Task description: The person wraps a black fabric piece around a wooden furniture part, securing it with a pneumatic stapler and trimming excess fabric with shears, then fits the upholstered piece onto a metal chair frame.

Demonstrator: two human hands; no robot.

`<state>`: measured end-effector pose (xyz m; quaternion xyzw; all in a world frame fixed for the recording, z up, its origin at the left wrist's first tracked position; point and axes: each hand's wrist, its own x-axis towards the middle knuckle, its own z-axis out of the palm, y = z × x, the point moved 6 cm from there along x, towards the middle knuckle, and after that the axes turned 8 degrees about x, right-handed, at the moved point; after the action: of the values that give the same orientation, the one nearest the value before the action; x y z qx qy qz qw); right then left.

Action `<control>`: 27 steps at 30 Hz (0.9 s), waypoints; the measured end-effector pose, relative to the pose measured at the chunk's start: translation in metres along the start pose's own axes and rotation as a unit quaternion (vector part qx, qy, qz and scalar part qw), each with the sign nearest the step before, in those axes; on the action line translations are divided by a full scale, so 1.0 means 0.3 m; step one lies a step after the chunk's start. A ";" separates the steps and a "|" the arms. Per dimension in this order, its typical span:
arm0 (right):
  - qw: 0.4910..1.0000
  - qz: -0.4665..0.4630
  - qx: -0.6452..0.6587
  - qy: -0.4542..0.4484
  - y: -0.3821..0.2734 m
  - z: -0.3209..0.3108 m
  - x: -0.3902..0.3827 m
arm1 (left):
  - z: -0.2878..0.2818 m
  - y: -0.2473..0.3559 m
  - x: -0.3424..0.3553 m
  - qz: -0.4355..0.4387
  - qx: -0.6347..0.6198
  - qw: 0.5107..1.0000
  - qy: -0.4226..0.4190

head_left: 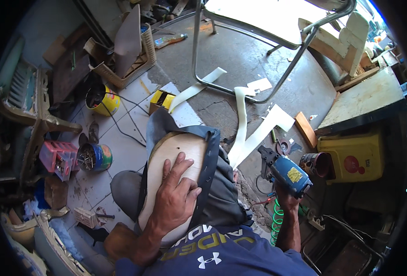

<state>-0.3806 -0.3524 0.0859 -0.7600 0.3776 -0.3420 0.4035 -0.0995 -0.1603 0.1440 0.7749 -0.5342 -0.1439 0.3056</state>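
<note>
On my lap lies a pale wooden panel (pixel 162 161) with a dark hole, edged by dark grey fabric (pixel 157 126) and a black strip (pixel 204 172) along its right side. My left hand (pixel 176 193) rests on the panel, fingers apart and slightly bent, holding nothing. At the right, my right hand (pixel 287 195) grips a blue pneumatic stapler (pixel 287 172) with a black nose and yellow label, held upright beside the panel. A coiled green air hose (pixel 277 218) hangs below it.
Ahead stand a metal-framed chair (pixel 196 46) and white strips (pixel 240 115) on concrete. At left are a yellow bucket (pixel 109 101), pink organizer (pixel 58 156) and tin of fasteners (pixel 95 156). A yellow container (pixel 360 154), paint can (pixel 311 163) and leaning board (pixel 360 106) stand at right.
</note>
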 end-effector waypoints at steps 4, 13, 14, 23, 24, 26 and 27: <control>0.997 -0.013 -0.001 -0.079 -0.056 -0.010 0.010 | 0.005 0.005 0.017 0.011 -0.012 1.000 -0.010; 0.941 -0.093 0.103 -0.308 -0.221 0.205 -0.011 | -0.007 0.002 0.035 0.010 -0.019 1.000 -0.023; 0.935 -0.096 0.114 -0.322 -0.233 0.225 -0.011 | -0.009 0.002 0.032 0.007 -0.017 1.000 -0.024; 0.935 -0.114 0.028 -0.336 -0.268 0.268 -0.005 | 0.004 0.007 0.026 0.009 0.002 1.000 -0.015; 0.935 -0.120 0.028 -0.334 -0.267 0.266 -0.006 | 0.003 0.009 0.026 0.010 0.001 1.000 -0.016; 0.935 -0.128 0.029 -0.331 -0.270 0.266 -0.011 | 0.002 0.010 0.024 0.013 0.005 1.000 -0.015; 0.935 -0.130 0.029 -0.330 -0.273 0.270 -0.014 | 0.001 0.010 0.022 0.014 0.010 1.000 -0.014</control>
<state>-0.2913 -0.2882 0.1207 -0.8603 0.1110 -0.1326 0.4796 -0.0992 -0.1672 0.1464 0.7681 -0.5508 -0.1455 0.2925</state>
